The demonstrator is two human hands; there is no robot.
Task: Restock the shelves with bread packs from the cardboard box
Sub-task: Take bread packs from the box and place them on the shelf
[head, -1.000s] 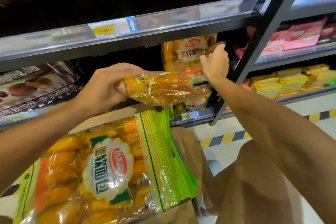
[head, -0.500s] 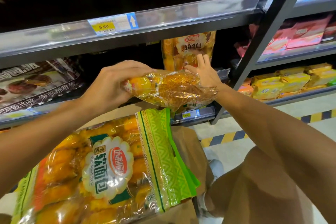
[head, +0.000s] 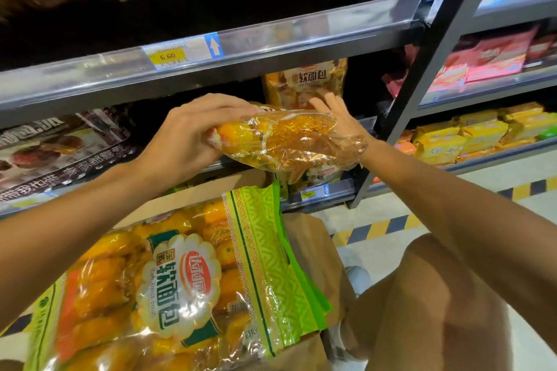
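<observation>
- Clear crinkled plastic bread pack (head: pixel 280 141): left hand (head: pixel 184 141) is grasping its end, facing the grey metal shelf (head: pixel 211 69).
- Right hand (head: pixel 337 117), fingers straight, is steadying it; advisable: slide it in level.

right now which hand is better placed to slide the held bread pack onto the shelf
Left, probably. The left hand already grips the bread pack at its near end, in front of the shelf opening. The right hand is open, fingers straight beside the upright pack, better placed to steady it.
</observation>
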